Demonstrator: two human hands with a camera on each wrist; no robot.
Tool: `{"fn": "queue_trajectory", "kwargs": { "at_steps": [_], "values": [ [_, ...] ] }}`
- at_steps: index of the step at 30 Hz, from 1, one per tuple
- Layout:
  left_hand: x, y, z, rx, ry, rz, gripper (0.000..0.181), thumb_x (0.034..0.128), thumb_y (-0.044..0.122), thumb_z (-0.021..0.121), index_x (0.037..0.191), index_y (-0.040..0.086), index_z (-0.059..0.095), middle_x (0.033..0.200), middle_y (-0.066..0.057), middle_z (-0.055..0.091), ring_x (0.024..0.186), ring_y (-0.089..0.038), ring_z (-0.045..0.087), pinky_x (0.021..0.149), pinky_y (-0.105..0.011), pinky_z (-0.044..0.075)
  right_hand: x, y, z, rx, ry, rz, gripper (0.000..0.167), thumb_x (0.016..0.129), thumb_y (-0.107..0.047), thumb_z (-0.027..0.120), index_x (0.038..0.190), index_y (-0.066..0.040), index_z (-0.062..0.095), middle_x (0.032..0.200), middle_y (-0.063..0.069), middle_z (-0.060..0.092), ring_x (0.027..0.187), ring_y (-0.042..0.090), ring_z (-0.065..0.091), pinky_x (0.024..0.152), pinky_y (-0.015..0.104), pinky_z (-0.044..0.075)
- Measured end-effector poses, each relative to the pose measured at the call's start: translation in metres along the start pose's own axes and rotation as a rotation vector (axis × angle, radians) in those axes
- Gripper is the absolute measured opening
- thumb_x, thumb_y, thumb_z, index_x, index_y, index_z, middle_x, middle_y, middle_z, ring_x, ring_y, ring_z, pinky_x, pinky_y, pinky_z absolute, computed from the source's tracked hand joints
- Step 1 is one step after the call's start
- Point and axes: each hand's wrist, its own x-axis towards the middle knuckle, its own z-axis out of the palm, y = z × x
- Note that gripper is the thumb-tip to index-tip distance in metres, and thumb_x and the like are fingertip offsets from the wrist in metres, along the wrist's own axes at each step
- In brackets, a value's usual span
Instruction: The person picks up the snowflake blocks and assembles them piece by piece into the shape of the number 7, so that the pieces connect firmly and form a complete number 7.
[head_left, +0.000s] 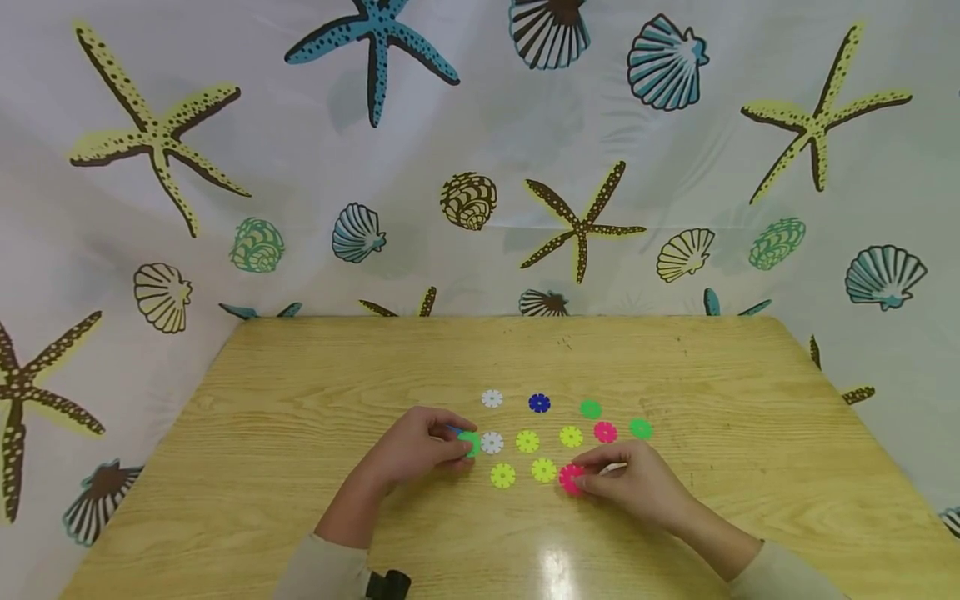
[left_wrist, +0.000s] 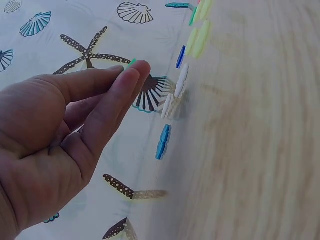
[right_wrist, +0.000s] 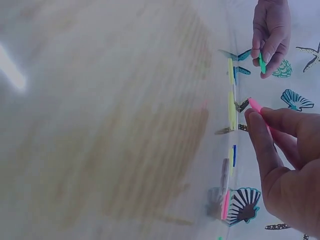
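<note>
Between thumb and fingers, my left hand (head_left: 418,443) pinches a green notched plastic disc (head_left: 470,444). A light blue disc (left_wrist: 163,142) lies on the table beneath this hand, mostly hidden by it in the head view. My right hand (head_left: 637,485) pinches a pink notched disc (head_left: 570,479), held above the table in the right wrist view. Next to it lies a yellow disc (head_left: 543,470), with another yellow disc (head_left: 503,476) to its left. A white disc (head_left: 492,442) lies just right of the green one.
More discs lie flat in loose rows: a white disc (head_left: 492,398), a dark blue disc (head_left: 539,403), a green disc (head_left: 591,409), a pink disc (head_left: 605,432) and several others. The wooden table (head_left: 300,375) meets a shell-patterned cloth (head_left: 420,267) at the back.
</note>
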Motion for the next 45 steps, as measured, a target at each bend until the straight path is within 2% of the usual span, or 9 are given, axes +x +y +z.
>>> {"fn": "queue_trajectory", "kwargs": {
  "at_steps": [3, 12, 16, 20, 27, 32, 41, 45],
  "values": [
    [0.000, 0.002, 0.000, 0.008, 0.001, 0.004, 0.031, 0.0945, 0.004, 0.066, 0.124, -0.007, 0.065, 0.102, -0.016, 0.060, 0.091, -0.028, 0.074, 0.084, -0.038, 0.061, 0.003, -0.003, 0.001, 0.010, 0.005, 0.001, 0.022, 0.088, -0.016, 0.077, 0.107, -0.005, 0.077, 0.102, 0.010, 0.073, 0.082, 0.016, 0.073, 0.069, 0.021, 0.059],
    [0.000, 0.002, 0.001, -0.001, -0.014, 0.012, 0.032, 0.0935, 0.005, 0.068, 0.124, -0.006, 0.066, 0.101, -0.015, 0.058, 0.091, -0.027, 0.074, 0.084, -0.037, 0.061, 0.009, -0.009, 0.007, -0.014, 0.010, -0.073, 0.023, 0.087, -0.019, 0.079, 0.106, -0.005, 0.077, 0.102, 0.011, 0.073, 0.083, 0.013, 0.072, 0.071, 0.021, 0.059],
    [0.001, 0.001, 0.002, -0.008, -0.016, 0.014, 0.034, 0.0925, 0.005, 0.069, 0.124, -0.007, 0.065, 0.103, -0.016, 0.058, 0.089, -0.022, 0.073, 0.083, -0.036, 0.061, 0.014, -0.012, 0.013, -0.007, 0.010, -0.072, 0.023, 0.087, -0.019, 0.079, 0.106, -0.006, 0.078, 0.102, 0.011, 0.073, 0.082, 0.014, 0.073, 0.071, 0.022, 0.059],
    [0.003, 0.000, 0.003, -0.022, -0.025, 0.029, 0.036, 0.0919, 0.004, 0.070, 0.125, -0.009, 0.065, 0.103, -0.016, 0.059, 0.089, -0.023, 0.074, 0.083, -0.035, 0.061, 0.020, -0.015, 0.018, 0.006, 0.011, -0.069, 0.021, 0.086, -0.019, 0.080, 0.104, -0.008, 0.078, 0.100, 0.009, 0.073, 0.080, 0.014, 0.073, 0.069, 0.021, 0.059],
    [0.004, -0.001, 0.007, -0.030, -0.043, 0.032, 0.037, 0.0922, 0.006, 0.070, 0.125, -0.009, 0.064, 0.101, -0.015, 0.060, 0.088, -0.021, 0.074, 0.083, -0.036, 0.061, 0.026, -0.019, 0.023, 0.106, -0.011, -0.087, 0.023, 0.087, -0.011, 0.077, 0.106, 0.001, 0.076, 0.099, 0.015, 0.073, 0.079, 0.023, 0.076, 0.068, 0.028, 0.061],
    [0.004, -0.001, 0.009, -0.038, -0.043, 0.030, 0.037, 0.0932, 0.008, 0.069, 0.126, -0.008, 0.064, 0.101, -0.015, 0.061, 0.087, -0.017, 0.073, 0.082, -0.034, 0.061, 0.027, -0.022, 0.026, 0.164, -0.003, -0.083, 0.024, 0.087, -0.008, 0.076, 0.108, 0.005, 0.074, 0.100, 0.018, 0.072, 0.080, 0.022, 0.076, 0.072, 0.035, 0.063],
    [0.004, 0.002, 0.013, -0.065, -0.040, 0.034, 0.036, 0.0929, 0.007, 0.069, 0.125, -0.007, 0.065, 0.102, -0.016, 0.061, 0.087, -0.017, 0.074, 0.084, -0.037, 0.061, 0.030, -0.027, 0.032, 0.191, 0.006, -0.079, 0.024, 0.087, -0.008, 0.077, 0.108, 0.003, 0.075, 0.105, 0.020, 0.072, 0.083, 0.029, 0.076, 0.073, 0.038, 0.063],
    [0.004, 0.003, 0.015, -0.067, -0.058, 0.042, 0.036, 0.0932, 0.008, 0.069, 0.126, -0.008, 0.065, 0.102, -0.016, 0.062, 0.088, -0.017, 0.074, 0.084, -0.036, 0.061, 0.030, -0.031, 0.035, 0.192, 0.009, -0.080, 0.023, 0.087, -0.010, 0.078, 0.107, 0.001, 0.076, 0.106, 0.019, 0.072, 0.084, 0.032, 0.076, 0.073, 0.039, 0.063]
  ]
}}
